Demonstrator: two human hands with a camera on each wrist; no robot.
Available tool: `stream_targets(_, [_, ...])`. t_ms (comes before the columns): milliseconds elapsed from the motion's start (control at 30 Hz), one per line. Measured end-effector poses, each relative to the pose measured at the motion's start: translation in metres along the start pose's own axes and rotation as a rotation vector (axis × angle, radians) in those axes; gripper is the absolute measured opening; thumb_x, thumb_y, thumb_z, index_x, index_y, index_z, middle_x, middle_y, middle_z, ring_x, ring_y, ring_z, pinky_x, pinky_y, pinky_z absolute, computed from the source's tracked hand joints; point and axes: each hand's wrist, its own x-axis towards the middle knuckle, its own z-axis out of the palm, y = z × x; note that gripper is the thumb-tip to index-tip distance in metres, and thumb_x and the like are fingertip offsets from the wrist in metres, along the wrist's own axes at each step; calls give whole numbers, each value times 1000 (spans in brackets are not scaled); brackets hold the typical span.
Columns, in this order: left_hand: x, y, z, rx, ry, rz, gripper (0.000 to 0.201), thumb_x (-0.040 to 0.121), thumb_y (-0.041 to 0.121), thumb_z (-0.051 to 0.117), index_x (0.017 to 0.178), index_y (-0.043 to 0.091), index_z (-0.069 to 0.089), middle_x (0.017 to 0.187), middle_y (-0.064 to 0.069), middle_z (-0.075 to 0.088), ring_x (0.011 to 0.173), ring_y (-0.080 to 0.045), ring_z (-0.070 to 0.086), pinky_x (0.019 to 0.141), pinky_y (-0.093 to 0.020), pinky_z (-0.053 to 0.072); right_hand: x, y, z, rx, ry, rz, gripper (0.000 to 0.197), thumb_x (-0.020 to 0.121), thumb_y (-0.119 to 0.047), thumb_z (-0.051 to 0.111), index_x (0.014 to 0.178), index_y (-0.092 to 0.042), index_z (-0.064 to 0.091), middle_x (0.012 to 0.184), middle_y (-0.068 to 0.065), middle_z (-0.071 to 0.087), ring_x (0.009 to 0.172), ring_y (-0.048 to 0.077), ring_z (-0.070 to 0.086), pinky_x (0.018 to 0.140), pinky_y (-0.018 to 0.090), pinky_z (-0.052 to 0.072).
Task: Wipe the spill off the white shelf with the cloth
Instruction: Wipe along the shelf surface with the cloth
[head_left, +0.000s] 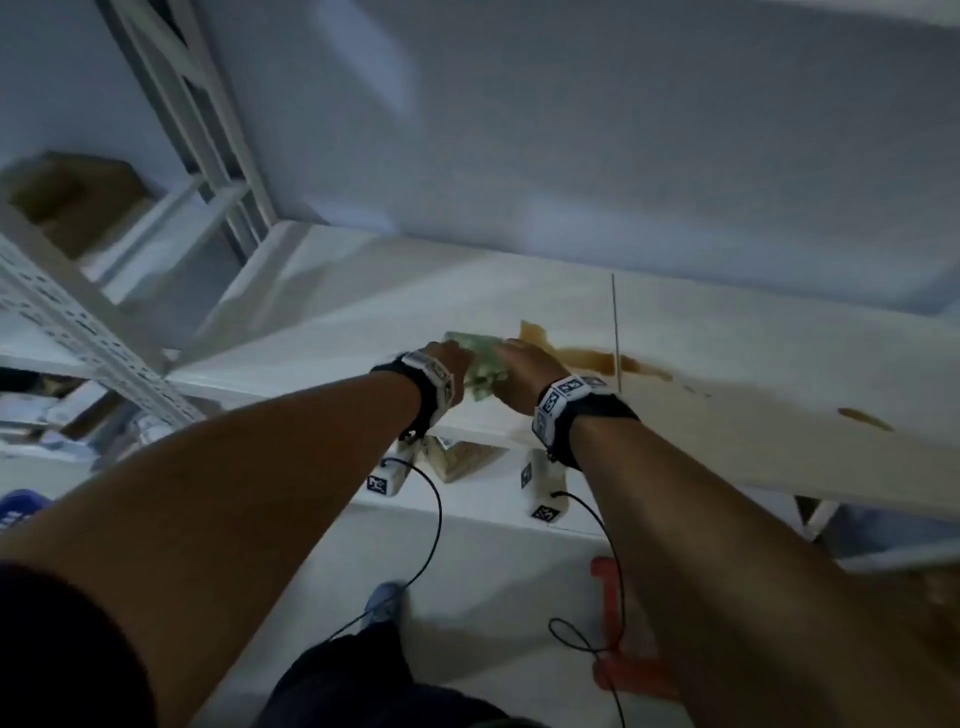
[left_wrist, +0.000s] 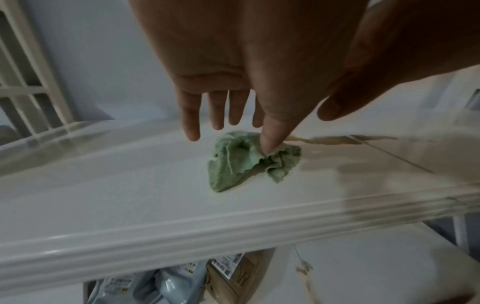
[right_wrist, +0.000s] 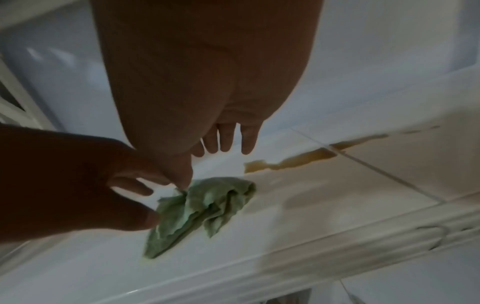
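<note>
A crumpled green cloth (head_left: 480, 361) lies on the white shelf (head_left: 332, 312), just left of a brown spill (head_left: 589, 358) that runs rightward across a seam. My left hand (head_left: 449, 361) is at the cloth's left side and my right hand (head_left: 522, 358) at its right. In the left wrist view the left hand (left_wrist: 233, 131) has straight fingers off the shelf, with its thumb tip on the cloth (left_wrist: 241, 164). In the right wrist view the right hand (right_wrist: 207, 164) also has straight fingers, its thumb touching the cloth (right_wrist: 207, 205) beside the spill (right_wrist: 298, 160).
A smaller brown patch (head_left: 865, 418) sits further right on the shelf. The wall rises close behind. A perforated white rack (head_left: 78, 322) stands at the left. Bags (left_wrist: 161, 286) and a cardboard box (left_wrist: 228, 275) fill the shelf below. A red object (head_left: 623, 649) lies on the floor.
</note>
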Motion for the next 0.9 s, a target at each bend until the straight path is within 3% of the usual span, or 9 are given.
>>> stream_targets(33, [4,-6,-2,18,-12,18,58,84,28,50,141,30,35,144,-3,43,122,-28,53,93,-36,48,12,-4,7,16,-2,6,51,88,-16,55,138,-19,51,136,10,55,123,29,55,98,35,46])
stream_targets(100, [20,-21,-1,-31,-19,28,58,80,27,57,136,30,39,135,-2,52,111,-27,60,87,-39,53,35,-18,16,20,-45,109,60,85,-13,55,144,-22,45,139,10,50,128,29,49,105,40,44])
stream_targets(267, [32,-36,-1,-6,-118,91,58,73,21,70,126,16,47,116,-4,62,99,-25,65,78,-40,56,78,-28,48,-134,-95,259,56,78,-35,42,131,-20,51,123,5,56,117,27,55,98,42,47])
stream_targets(400, [36,-43,9,-24,-82,155,42,83,16,61,124,12,51,117,-9,63,100,-28,65,81,-39,55,76,-51,51,-255,-92,356,47,88,-29,54,134,-22,53,133,6,59,123,25,56,103,41,45])
stream_targets(500, [42,-42,13,-91,-40,157,36,91,14,48,127,8,49,120,-11,62,106,-29,63,88,-40,52,80,-51,56,-301,-123,426,38,100,-22,43,136,-15,54,138,8,56,127,25,53,104,41,42])
stream_targets(567, [47,-40,11,-95,-59,165,31,91,12,49,121,7,54,118,-11,62,107,-29,62,89,-37,51,82,-51,56,-354,-127,453,35,101,-21,41,130,-11,57,135,11,58,124,27,56,100,44,45])
stream_targets(700, [52,-36,4,-51,-74,211,17,81,9,61,96,11,66,94,-7,70,87,-26,68,72,-34,56,79,-53,44,-337,-107,515,29,98,-23,47,120,-13,64,124,12,65,114,30,62,94,47,52])
stream_targets(800, [51,-25,1,-53,-57,251,15,81,11,58,95,13,63,94,-9,67,83,-29,67,66,-34,54,67,-45,42,-214,-110,556,29,96,-21,50,121,-13,63,125,10,63,115,29,61,93,41,50])
stream_targets(900, [51,-6,0,-63,-58,293,17,82,13,56,98,12,61,96,-12,64,85,-32,67,64,-35,51,54,-37,40,-195,-168,622,34,97,-25,48,125,-11,60,127,10,61,116,30,59,96,44,48])
